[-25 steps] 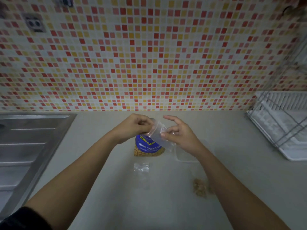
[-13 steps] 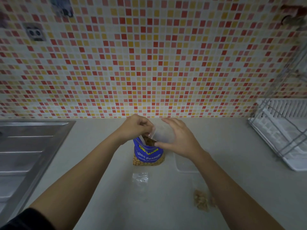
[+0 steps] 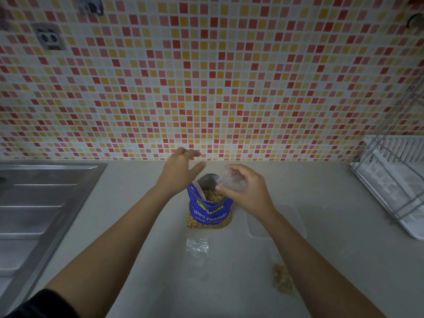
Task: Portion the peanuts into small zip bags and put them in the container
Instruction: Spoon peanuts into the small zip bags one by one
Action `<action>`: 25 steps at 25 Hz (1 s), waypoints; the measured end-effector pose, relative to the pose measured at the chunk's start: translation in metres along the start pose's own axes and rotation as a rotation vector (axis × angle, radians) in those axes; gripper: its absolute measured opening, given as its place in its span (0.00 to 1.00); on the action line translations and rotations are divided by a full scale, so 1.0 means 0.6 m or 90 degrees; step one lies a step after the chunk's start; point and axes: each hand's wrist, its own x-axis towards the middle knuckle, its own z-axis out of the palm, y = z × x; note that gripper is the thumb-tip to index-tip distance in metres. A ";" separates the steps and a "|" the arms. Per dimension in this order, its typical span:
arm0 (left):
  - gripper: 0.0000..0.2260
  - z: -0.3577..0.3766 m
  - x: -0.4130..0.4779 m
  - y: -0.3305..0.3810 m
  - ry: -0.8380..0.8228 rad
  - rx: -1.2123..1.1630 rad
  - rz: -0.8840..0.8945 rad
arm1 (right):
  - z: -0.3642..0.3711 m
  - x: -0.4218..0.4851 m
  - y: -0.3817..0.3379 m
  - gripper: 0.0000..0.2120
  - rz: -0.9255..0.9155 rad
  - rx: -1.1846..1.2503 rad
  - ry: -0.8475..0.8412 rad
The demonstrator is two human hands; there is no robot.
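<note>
In the centre of the frame the peanut bag stands open on the counter. The right hand pinches a small zip bag at its mouth. The left hand hovers alongside, fingers spread, holding nothing. The little bag looks flimsy, slippery and light, so I'd grip its stiffer zip rim. The clear container sits just to the right.

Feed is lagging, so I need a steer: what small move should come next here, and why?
Probably lower the open left hand to the pale handle sticking from the peanut bag: the right hand holds a small zip bag at its mouth, seemingly empty.
</note>
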 end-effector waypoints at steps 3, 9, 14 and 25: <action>0.20 0.013 0.010 -0.027 -0.075 0.096 -0.099 | -0.004 0.000 0.009 0.25 0.082 0.032 -0.006; 0.11 0.020 -0.006 -0.002 -0.090 -0.100 -0.034 | -0.001 -0.006 0.037 0.25 0.209 0.070 -0.049; 0.13 -0.005 0.007 0.003 -0.029 0.006 0.026 | 0.003 -0.016 0.047 0.23 0.231 0.070 -0.077; 0.11 0.065 -0.004 -0.030 0.029 -0.249 -0.362 | -0.008 -0.019 0.049 0.26 0.255 0.051 -0.101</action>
